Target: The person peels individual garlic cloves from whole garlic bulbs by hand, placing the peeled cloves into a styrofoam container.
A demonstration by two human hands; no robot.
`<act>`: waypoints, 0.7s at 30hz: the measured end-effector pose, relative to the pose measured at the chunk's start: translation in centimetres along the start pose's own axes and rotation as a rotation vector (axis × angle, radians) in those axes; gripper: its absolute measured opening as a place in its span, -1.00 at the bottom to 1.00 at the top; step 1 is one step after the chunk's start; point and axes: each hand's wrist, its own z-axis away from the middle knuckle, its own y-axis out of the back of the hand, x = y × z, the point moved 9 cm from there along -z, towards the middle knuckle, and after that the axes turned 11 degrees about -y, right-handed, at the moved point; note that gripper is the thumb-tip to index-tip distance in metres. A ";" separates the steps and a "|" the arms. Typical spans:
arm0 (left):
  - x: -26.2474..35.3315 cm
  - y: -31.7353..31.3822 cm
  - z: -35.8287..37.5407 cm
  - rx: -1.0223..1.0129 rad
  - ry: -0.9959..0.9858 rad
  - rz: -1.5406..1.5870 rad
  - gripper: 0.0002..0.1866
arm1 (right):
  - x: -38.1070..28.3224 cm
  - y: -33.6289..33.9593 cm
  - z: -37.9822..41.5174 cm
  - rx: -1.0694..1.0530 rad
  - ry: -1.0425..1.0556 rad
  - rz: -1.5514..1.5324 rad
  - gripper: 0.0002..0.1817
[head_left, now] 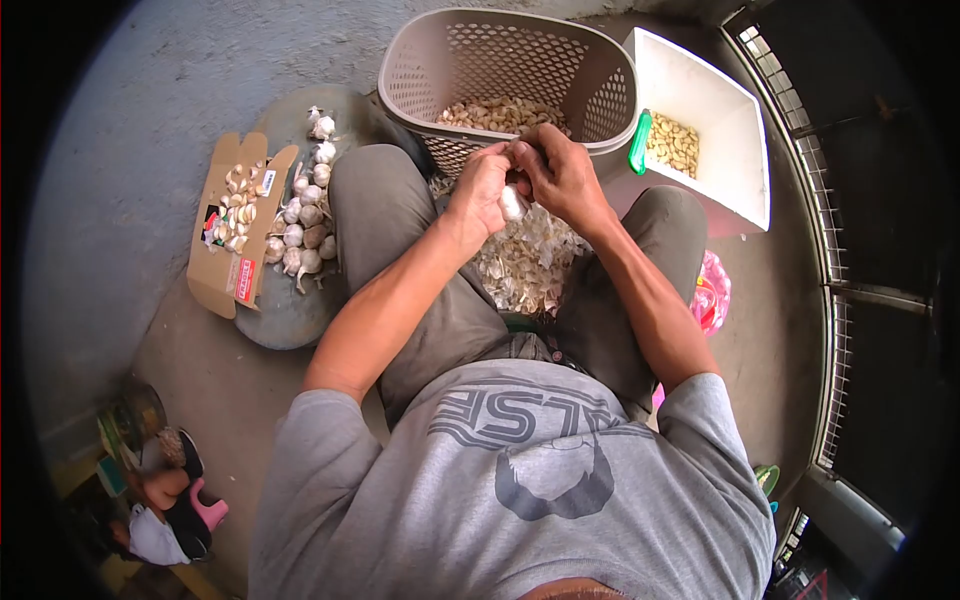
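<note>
My left hand (483, 190) is closed round a whitish garlic bulb (513, 203), whose lower part shows below the fingers. Against it, my right hand (560, 172) is closed too, its thumb and fingertips pinched at the top; what they grip is hidden. Both hands are above a heap of papery garlic skins (528, 262) between my knees. Just beyond them stands a tall brown basket (510, 45) with peelings or cloves (500, 115) in its bottom.
Whole garlic bulbs (310, 215) lie on a round tray (270, 325) at left, beside a cardboard box (215, 270) with loose cloves (238, 212). A white foam box (735, 150) holds peeled cloves (672, 145); a green-handled tool (640, 143) rests at its edge. Another person (165, 500) is at lower left.
</note>
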 end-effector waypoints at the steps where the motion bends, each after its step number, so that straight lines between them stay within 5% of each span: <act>1: -0.1 0.0 0.1 0.038 0.018 0.042 -0.85 | -0.1 0.0 0.0 0.000 0.004 -0.012 -0.83; 6: 1.4 -0.2 0.1 -0.066 0.009 0.042 -0.75 | -0.9 0.6 -0.4 0.083 0.095 -0.230 -0.78; 9: 3.4 -1.1 0.2 -0.025 -0.175 -0.117 -0.76 | 3.4 0.9 -1.1 -0.131 -0.281 -0.634 -0.82; 13: 3.5 -2.0 0.7 -0.003 -0.196 -0.184 -0.77 | 5.0 1.4 -1.6 -0.207 -0.320 -0.881 -0.81; 21: 3.7 -2.7 0.7 -0.072 -0.220 -0.329 -0.75 | 4.1 1.0 -1.4 -0.170 -0.202 -0.614 -0.77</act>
